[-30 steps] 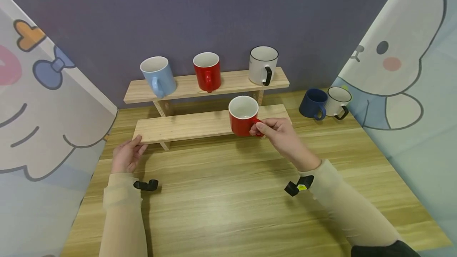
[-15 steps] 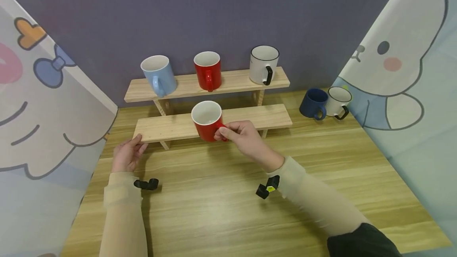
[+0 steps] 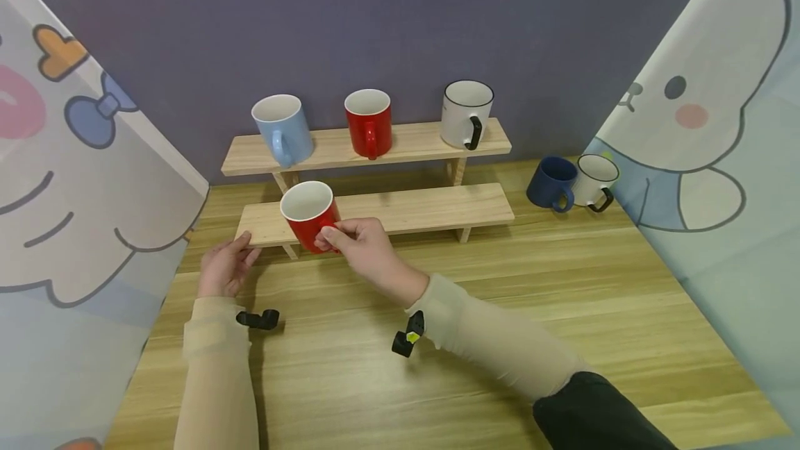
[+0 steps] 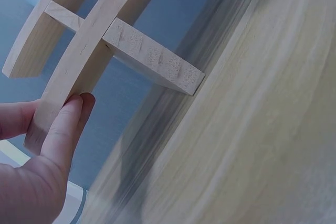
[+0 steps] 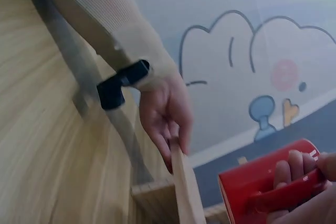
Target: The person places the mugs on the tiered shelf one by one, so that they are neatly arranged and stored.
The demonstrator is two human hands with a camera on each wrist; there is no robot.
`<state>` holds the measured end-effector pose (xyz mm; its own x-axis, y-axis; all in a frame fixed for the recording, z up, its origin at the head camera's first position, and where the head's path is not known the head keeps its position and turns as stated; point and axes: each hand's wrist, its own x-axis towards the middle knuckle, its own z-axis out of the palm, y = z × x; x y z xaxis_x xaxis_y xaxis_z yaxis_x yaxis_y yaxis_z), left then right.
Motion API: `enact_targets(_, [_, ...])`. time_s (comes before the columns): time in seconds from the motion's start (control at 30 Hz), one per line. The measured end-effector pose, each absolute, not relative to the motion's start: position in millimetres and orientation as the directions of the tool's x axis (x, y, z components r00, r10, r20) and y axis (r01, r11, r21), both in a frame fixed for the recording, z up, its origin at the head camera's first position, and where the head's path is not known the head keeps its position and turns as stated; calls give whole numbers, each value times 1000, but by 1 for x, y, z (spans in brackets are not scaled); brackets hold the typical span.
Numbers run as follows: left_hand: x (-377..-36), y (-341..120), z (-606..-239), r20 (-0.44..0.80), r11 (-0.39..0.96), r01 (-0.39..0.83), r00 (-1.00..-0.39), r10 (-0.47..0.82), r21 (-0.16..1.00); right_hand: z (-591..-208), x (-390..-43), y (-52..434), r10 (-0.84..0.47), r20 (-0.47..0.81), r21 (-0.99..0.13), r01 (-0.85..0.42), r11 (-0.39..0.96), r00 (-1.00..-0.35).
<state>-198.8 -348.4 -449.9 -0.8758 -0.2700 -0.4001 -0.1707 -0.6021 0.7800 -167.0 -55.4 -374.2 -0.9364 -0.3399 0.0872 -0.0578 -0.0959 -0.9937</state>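
Note:
My right hand (image 3: 369, 252) grips a red mug (image 3: 307, 215) by its handle, over the left part of the lower wooden shelf (image 3: 412, 209) in the head view. The mug is white inside and leans slightly. In the right wrist view the fingers curl round the red handle (image 5: 291, 190). At the shelf's left end my left hand (image 3: 226, 266) pinches the board, thumb on top and fingers beneath. The left wrist view shows that grip on the board's end (image 4: 47, 124). On the upper shelf (image 3: 328, 144) stand a light blue mug (image 3: 290, 137), another red mug (image 3: 377, 132) and a white black-rimmed mug (image 3: 456, 120).
On the right of the wooden table (image 3: 350, 373) stand a dark blue mug (image 3: 545, 186) and a white mug with a black handle (image 3: 584, 189), side by side. A dark grey wall (image 3: 400, 19) rises behind the shelves. Cartoon-printed panels (image 3: 719, 179) flank the table.
My right hand has carried the red mug leftward, from the right part of the lower shelf to its left part. My left hand has kept its hold on the shelf end.

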Motion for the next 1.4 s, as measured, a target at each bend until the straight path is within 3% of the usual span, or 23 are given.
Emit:
enact_targets(0.4, [-197,-347,-446,-410,-600,-185,-874,-261,778,-383,-165,-119,-135,79,-982,-53,-183,-988])
enact_targets(0.7, [-196,-347,-444,-428,-591,-204,-864,-267,780,-386,-167,-143,-23,116,-986,-113,-121,-993])
enact_targets(0.93, [-196,-347,-444,-425,-600,-192,-863,-274,776,-392,-172,-158,9,64,-969,-64,-237,-998])
enact_targets(1.4, [-195,-348,-445,-418,-608,-189,-870,-260,771,-397,-181,-168,64,154,-986,-157,-56,-986])
